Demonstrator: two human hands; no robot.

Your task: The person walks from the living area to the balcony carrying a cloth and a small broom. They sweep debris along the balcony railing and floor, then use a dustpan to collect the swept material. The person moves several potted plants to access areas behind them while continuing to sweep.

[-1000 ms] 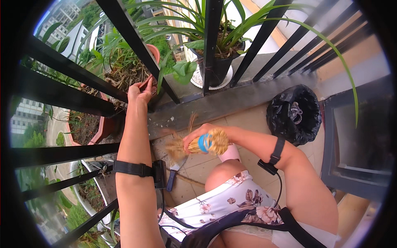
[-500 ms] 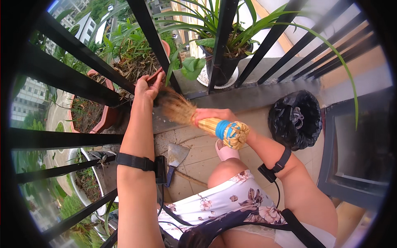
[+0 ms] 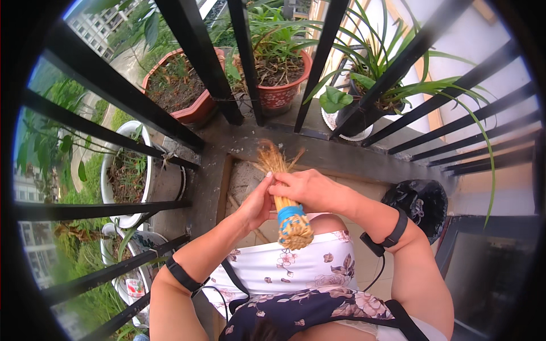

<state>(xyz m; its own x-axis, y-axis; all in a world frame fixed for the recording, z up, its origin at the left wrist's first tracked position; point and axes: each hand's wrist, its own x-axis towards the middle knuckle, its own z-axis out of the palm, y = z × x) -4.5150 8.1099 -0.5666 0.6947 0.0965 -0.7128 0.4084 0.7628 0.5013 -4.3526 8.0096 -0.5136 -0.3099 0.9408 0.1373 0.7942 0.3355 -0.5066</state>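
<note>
A short straw hand broom (image 3: 294, 228) with a blue binding stands in front of me, its frayed bristles pointing away and its knotted butt toward my lap. My right hand (image 3: 307, 190) is closed around it just above the blue binding. Against its left side is my left hand (image 3: 256, 206), thumb along the straw by the bristles. The left fingers go behind the broom and are partly hidden. Just beyond the bristle tips runs the dark ledge (image 3: 273, 139) under the railing.
Black railing bars (image 3: 196, 57) surround the ledge. Outside stand a reddish planter (image 3: 196, 113), a red patterned pot (image 3: 278, 98), a black pot (image 3: 358, 116) and white planters (image 3: 149, 170). A bin with a black bag (image 3: 418, 207) is at right. A thin stick (image 3: 260, 236) lies below my left hand.
My left hand has come back from a planter rim beyond the railing to the broom. The right hand has drawn the broom nearer and turned its bristles away from me. The view has shifted.
</note>
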